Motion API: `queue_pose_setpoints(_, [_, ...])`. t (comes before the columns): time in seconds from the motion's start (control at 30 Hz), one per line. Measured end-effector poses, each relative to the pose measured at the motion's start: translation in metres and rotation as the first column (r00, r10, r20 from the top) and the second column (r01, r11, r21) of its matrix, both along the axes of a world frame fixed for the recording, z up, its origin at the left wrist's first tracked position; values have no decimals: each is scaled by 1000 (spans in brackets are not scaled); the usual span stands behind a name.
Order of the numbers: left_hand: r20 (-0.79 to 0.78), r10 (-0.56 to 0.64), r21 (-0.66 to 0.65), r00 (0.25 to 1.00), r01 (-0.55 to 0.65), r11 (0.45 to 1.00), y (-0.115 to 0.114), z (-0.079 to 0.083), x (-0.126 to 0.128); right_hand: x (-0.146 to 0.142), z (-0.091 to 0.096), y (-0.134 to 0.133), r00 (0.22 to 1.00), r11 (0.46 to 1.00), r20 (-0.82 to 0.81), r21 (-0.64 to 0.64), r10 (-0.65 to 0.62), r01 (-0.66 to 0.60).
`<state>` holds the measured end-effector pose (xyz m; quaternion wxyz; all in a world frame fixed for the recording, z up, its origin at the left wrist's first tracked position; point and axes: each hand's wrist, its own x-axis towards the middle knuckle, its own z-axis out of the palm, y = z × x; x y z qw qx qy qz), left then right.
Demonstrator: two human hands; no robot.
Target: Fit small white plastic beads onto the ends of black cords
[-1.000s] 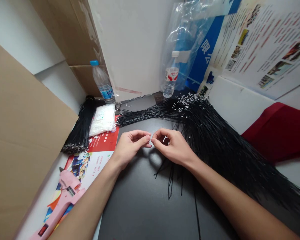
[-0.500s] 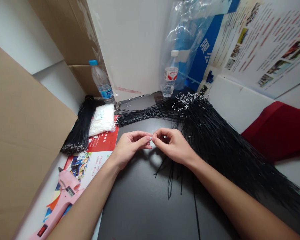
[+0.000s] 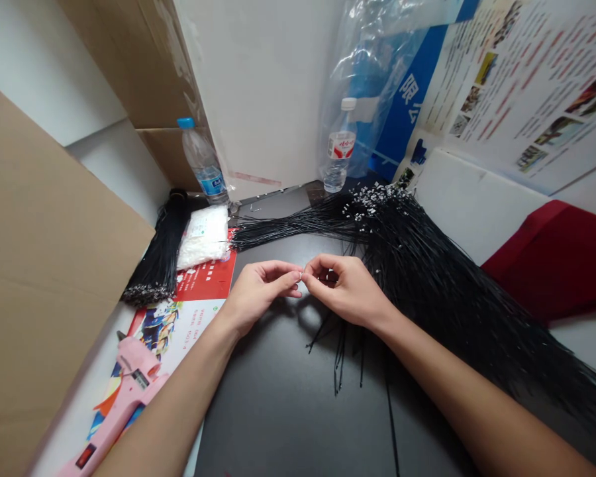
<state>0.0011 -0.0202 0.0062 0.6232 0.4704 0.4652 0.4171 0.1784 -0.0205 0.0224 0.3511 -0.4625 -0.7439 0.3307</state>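
Thumb and fingers of my left hand point(image 3: 265, 288) pinch a small white connector point(image 3: 300, 274), mostly covered by the fingertips. My right hand point(image 3: 345, 288) is closed in a pinch against it, fingertips meeting those of the left; a thin black wire seems to run through its fingers, largely hidden. Both hands hover over the dark grey tabletop point(image 3: 278, 397). Beside and under the right forearm spreads a large heap of black wires point(image 3: 442, 285), many with white connectors point(image 3: 372, 199) at their far ends. A few loose wire ends point(image 3: 338, 364) stick out below the right hand.
A smaller wire bundle point(image 3: 288, 225) lies behind the hands; another bundle point(image 3: 159, 252) sits left, beside a bag of white pieces point(image 3: 203, 235). A pink glue gun point(image 3: 134, 371) rests on a printed sheet point(image 3: 198, 324). Two water bottles point(image 3: 203, 162) stand behind; cardboard point(image 3: 54, 265) rises left.
The fingertips have closed slightly nearer together, so less of the white connector shows. Otherwise the hands and the things around them stay almost where they were.
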Motion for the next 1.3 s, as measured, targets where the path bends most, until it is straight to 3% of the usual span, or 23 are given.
queue_pose_setpoints(0.23, [-78, 89, 48, 993, -86, 995, -1, 2, 3, -5, -6, -4, 995, 998, 84, 28, -58, 56])
queue_pose_setpoints(0.6, [66, 81, -1, 994, -82, 997, 2, -4, 3, -5, -5, -2, 994, 993, -7, -42, -108, 107])
queue_pose_setpoints(0.87, [67, 104, 0, 992, -105, 995, 1, -3, 4, -7, -9, -1, 993, 992, -31, -58, -110, 108])
queue_pose_setpoints(1.3, [74, 152, 5, 986, -152, 988, -1, -6, 11, -12, -18, -3, 990, 990, 3, 17, -142, 142])
